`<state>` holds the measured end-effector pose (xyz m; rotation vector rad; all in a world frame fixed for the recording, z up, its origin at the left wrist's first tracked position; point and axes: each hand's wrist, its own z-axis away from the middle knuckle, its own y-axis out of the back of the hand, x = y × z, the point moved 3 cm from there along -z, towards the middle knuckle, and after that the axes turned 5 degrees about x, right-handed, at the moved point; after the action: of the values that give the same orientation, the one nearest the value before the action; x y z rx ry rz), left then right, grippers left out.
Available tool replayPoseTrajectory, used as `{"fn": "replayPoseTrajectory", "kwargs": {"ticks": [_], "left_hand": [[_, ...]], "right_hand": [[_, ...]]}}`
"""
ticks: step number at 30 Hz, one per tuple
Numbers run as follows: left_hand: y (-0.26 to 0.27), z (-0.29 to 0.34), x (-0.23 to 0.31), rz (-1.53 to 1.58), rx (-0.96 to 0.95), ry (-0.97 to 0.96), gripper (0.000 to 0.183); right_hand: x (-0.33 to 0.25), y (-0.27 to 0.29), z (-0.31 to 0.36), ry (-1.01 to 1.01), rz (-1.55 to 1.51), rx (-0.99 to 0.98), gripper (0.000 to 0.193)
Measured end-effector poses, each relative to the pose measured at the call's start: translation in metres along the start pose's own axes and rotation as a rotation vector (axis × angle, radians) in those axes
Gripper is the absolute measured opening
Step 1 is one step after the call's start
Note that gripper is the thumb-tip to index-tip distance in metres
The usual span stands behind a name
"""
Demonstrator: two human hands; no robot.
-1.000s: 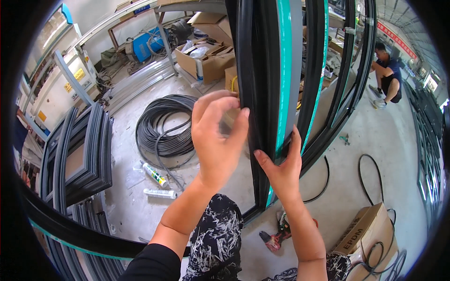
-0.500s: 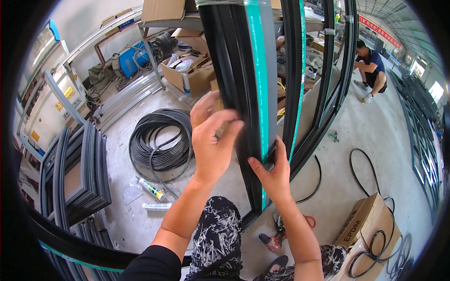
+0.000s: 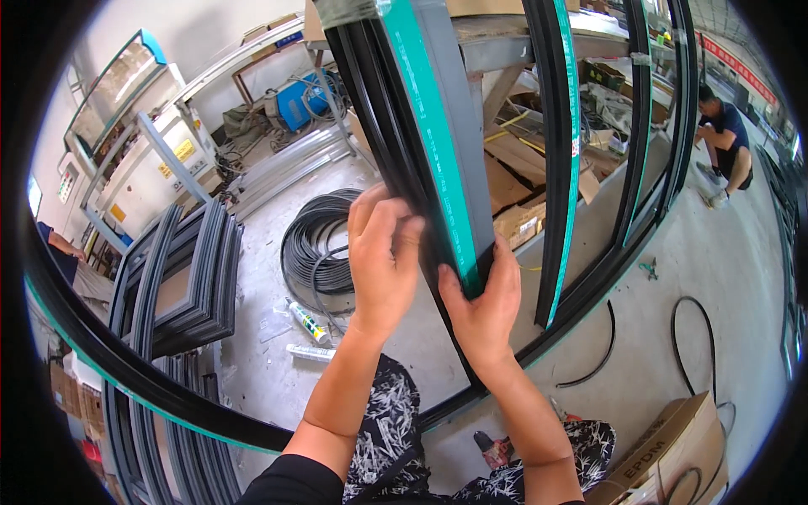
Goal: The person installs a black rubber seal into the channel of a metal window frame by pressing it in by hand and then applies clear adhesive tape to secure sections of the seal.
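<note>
A tall black-and-grey frame bar (image 3: 473,109) with a strip of green film (image 3: 433,160) stands in front of me, leaning in the view. My right hand (image 3: 481,320) is wrapped round its lower part, thumb on the near face and fingers along the right edge. At the bar's black grooved left side is my left hand (image 3: 380,265), its fingers bent and thumb pressed in close to the groove. What those fingertips pinch, if anything, is hidden against the dark profile. Clear tape (image 3: 358,13) wraps the bar's top.
More green-edged uprights (image 3: 555,168) stand to the right. A coil of black cord (image 3: 320,244), sealant tubes (image 3: 308,321), a red drill (image 3: 495,450) and a cardboard box (image 3: 652,446) lie on the floor. Stacked dark frames (image 3: 189,278) stand left; another person (image 3: 728,139) squats far right.
The view has turned left, so the floor items appear farther right. My left hand has come closer against the bar's grooved side. My right hand keeps its grip on the bar.
</note>
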<state>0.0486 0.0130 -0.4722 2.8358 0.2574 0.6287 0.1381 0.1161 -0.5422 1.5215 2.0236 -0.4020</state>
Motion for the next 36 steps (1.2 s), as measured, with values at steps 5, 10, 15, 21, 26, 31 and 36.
{"fn": "replayPoseTrajectory", "kwargs": {"ticks": [5, 10, 15, 21, 26, 31, 36], "left_hand": [[-0.003, 0.0, 0.007, 0.072, -0.04, 0.098, 0.01], [0.005, 0.0, 0.009, 0.102, -0.068, 0.138, 0.012], [0.007, -0.006, 0.004, 0.177, -0.035, 0.058, 0.012], [0.007, -0.002, 0.003, 0.21, -0.083, 0.125, 0.01], [0.009, -0.004, 0.002, 0.254, -0.067, 0.123, 0.008], [0.009, -0.003, 0.001, 0.276, -0.08, 0.143, 0.009], [0.006, 0.001, 0.0, 0.279, -0.08, 0.181, 0.01]], "right_hand": [[-0.004, -0.001, -0.005, 0.013, 0.105, 0.027, 0.071], [-0.014, 0.0, -0.014, 0.011, 0.024, 0.069, 0.069], [-0.027, -0.01, -0.029, 0.068, 0.121, 0.125, 0.066], [-0.035, -0.005, -0.036, 0.003, 0.157, 0.014, 0.065], [-0.042, -0.008, -0.044, 0.032, 0.104, 0.036, 0.062], [-0.041, -0.007, -0.043, 0.041, 0.167, 0.037, 0.064], [-0.034, -0.006, -0.03, 0.111, 0.115, 0.026, 0.07]]}}
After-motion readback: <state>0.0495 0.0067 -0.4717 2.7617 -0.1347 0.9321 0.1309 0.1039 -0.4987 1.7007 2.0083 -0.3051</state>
